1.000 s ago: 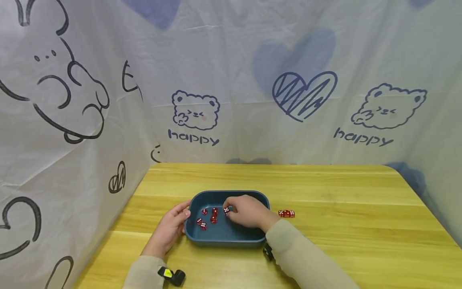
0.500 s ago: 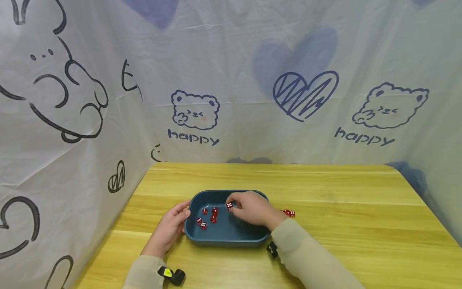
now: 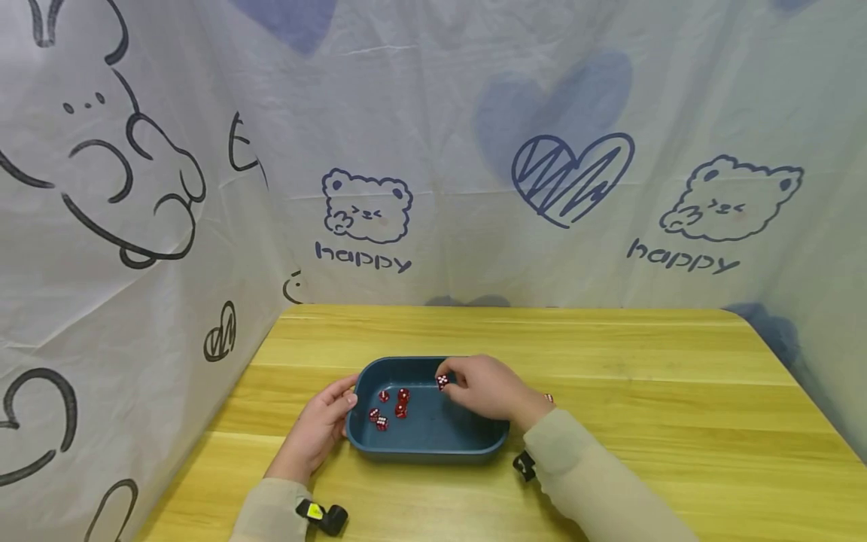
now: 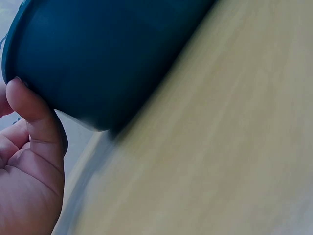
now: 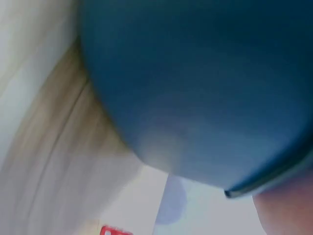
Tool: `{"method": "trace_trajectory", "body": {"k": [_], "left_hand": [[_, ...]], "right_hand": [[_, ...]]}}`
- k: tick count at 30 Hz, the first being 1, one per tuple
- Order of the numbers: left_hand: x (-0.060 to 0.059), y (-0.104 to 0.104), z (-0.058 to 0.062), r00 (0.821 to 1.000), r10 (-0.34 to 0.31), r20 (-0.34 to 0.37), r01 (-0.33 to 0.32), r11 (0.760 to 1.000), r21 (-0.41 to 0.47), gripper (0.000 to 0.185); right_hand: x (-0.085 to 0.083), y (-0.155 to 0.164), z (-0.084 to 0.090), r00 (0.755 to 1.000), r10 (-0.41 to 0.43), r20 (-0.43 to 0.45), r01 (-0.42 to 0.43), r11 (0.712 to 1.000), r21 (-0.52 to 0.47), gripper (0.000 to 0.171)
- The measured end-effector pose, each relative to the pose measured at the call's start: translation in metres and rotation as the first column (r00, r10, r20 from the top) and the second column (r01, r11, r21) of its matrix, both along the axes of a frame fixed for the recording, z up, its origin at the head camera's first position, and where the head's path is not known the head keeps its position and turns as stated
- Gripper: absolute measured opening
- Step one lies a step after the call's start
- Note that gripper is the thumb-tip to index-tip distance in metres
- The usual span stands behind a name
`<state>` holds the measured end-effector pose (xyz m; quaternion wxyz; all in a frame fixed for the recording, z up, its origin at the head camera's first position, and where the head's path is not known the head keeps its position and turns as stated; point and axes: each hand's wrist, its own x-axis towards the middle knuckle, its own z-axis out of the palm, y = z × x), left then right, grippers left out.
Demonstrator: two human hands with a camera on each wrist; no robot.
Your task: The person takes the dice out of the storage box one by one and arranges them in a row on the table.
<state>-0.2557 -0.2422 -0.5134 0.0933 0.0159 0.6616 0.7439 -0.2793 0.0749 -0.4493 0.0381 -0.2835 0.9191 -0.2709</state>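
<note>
A dark blue rectangular tray point(image 3: 433, 444) sits on the table, its wall filling much of both wrist views. At its left end my left hand point(image 3: 318, 429) grips the rim, the thumb point(image 4: 34, 107) lying against the edge. My right hand point(image 3: 491, 388) is over the tray's right part, pinching a red die point(image 3: 442, 382) with white pips between thumb and fingertips. Several other red dice point(image 3: 402, 409) lie on the tray floor toward the left. In the right wrist view, the tray wall hides the fingertips and the pinched die.
On the wooden table point(image 3: 677, 421), right of the tray, red dice point(image 3: 549, 397) stand mostly hidden behind my right wrist; a bit of red point(image 5: 115, 230) shows in the right wrist view. A printed cloth point(image 3: 447, 211) hangs along the back and left.
My right hand has moved right and a little up with the pinched die. It now covers more of the dice on the table. The left hand and tray have stayed put.
</note>
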Motion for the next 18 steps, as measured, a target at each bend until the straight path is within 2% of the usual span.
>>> {"method": "trace_trajectory", "body": {"k": [6,13,18], "left_hand": [[-0.001,0.001,0.0,1.0,-0.008,0.001,0.007,1.0,0.019,0.048],[-0.002,0.0,-0.001,1.0,0.01,0.001,-0.01,1.0,0.002,0.046],[-0.002,0.0,-0.001,1.0,0.006,0.001,-0.006,1.0,0.003,0.046]], "right_hand": [[0.0,0.012,-0.002,0.999,-0.041,-0.02,0.041,0.999,-0.025,0.022],[0.002,0.023,-0.002,0.993,-0.103,-0.062,0.098,0.992,-0.081,0.022],[0.002,0.033,0.002,0.99,-0.112,-0.09,0.102,0.989,-0.106,0.023]]}}
